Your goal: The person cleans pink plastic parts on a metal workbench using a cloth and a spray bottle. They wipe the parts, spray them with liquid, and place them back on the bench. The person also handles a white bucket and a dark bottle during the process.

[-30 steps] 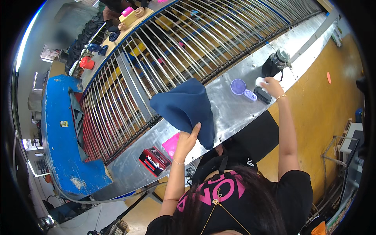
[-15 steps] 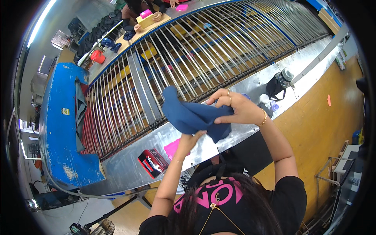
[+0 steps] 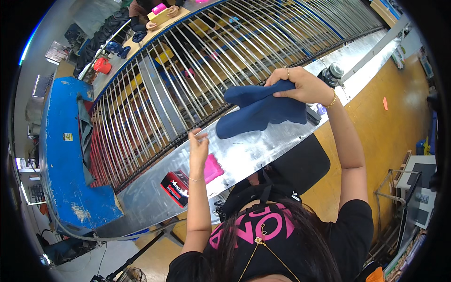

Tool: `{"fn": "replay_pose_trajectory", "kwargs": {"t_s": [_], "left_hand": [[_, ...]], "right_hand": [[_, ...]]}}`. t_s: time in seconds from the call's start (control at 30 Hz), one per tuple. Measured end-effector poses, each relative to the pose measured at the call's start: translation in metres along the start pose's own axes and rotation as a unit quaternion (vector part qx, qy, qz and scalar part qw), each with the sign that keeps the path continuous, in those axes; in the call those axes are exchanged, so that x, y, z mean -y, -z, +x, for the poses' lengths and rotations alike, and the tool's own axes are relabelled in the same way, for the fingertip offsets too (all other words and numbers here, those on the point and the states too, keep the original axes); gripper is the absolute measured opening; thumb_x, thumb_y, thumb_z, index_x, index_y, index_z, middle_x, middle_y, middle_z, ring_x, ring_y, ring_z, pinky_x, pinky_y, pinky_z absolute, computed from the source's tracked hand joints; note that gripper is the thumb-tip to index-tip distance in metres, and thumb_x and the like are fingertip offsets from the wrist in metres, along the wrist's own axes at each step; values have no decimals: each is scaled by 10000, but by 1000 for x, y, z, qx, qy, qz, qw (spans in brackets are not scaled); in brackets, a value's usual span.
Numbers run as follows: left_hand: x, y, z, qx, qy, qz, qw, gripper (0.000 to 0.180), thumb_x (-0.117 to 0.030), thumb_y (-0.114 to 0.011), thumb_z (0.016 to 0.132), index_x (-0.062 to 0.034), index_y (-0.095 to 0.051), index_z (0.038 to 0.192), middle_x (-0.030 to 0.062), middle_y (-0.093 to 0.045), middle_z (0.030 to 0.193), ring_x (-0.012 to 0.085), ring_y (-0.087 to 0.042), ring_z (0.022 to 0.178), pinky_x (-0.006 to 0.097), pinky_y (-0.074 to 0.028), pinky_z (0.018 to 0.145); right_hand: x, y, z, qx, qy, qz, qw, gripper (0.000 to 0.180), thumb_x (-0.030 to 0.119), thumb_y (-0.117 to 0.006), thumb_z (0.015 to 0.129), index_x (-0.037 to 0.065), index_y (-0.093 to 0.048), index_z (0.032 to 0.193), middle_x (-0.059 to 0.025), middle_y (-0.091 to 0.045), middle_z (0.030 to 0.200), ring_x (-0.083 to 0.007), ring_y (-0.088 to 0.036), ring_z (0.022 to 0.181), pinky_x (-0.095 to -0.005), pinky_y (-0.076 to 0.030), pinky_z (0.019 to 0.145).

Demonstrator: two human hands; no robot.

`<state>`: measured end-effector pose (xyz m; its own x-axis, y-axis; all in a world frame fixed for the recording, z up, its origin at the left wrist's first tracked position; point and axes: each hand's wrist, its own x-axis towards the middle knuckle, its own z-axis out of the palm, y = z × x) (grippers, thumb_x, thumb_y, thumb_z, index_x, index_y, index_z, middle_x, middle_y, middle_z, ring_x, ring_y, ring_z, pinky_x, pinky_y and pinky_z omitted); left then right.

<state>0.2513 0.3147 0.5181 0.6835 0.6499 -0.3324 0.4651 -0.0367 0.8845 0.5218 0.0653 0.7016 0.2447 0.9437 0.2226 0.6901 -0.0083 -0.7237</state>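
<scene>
My right hand [image 3: 303,87] is closed on a pair of dark blue socks [image 3: 263,110], pinching them near their upper right end between thumb and fingers. The socks hang over the metal ledge, with two rounded ends pointing left. My left hand [image 3: 198,148] is raised to the left of the socks, apart from them and holding nothing, its fingers loosely bent and partly spread. Below and right of it, a flat pink piece [image 3: 214,169] lies on the ledge. A red and black box [image 3: 175,188] sits beside my left wrist.
Past the metal ledge [image 3: 145,202] runs a conveyor of metal rods [image 3: 225,56], with a blue machine housing [image 3: 75,155] at its left. A dark-lidded jar [image 3: 334,70] stands on the ledge at right. Across the conveyor, a person's hands [image 3: 173,10] hold a yellowish block with pink on top.
My left hand has let go of the socks and moved left. My right hand has carried them up and to the right, and they now hang more spread out.
</scene>
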Motion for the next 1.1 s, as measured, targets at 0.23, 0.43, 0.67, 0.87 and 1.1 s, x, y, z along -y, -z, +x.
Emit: {"fn": "replay_pose_trajectory", "kwargs": {"t_s": [0.23,0.43,0.67,0.87,1.1], "left_hand": [[-108,-43,8,-18,-380,190,905,728,-257,-843,732,-122,-503,1361,257,-378,1429,409,-398,1331,461,-363,1085],[-145,-31,53,223,-341,128,904,222,-147,-757,824,-25,-672,989,108,-671,1065,179,-612,1040,317,-469,913],[-242,11,40,244,-315,367,841,167,-136,-683,818,-9,-648,920,194,-648,777,345,-634,730,383,-492,698],[-258,15,52,198,-429,470,745,196,-66,-640,812,-40,-668,1004,210,-664,876,385,-638,889,451,-489,791],[-222,4,54,151,-406,467,771,387,22,-580,768,-125,-664,1115,125,-705,993,300,-664,942,450,-491,853]], "right_hand": [[18,16,-10,21,-8,3,1000,203,34,-728,793,61,-648,978,-48,-689,985,-226,-644,920,-326,-493,849],[17,16,-27,-22,-49,-7,999,192,24,-721,801,68,-598,941,-39,-636,946,-206,-603,910,-319,-471,836],[-35,6,-47,-37,-188,-77,978,357,40,-740,772,85,-545,1068,-43,-576,893,-219,-565,863,-336,-454,807],[-50,-6,-25,-5,-135,-138,981,333,184,-782,767,63,-638,1042,-114,-649,900,-255,-614,871,-354,-472,798],[-34,2,-32,-49,-195,-100,975,331,276,-795,760,41,-633,927,-123,-648,868,-308,-622,853,-375,-482,765]]}}
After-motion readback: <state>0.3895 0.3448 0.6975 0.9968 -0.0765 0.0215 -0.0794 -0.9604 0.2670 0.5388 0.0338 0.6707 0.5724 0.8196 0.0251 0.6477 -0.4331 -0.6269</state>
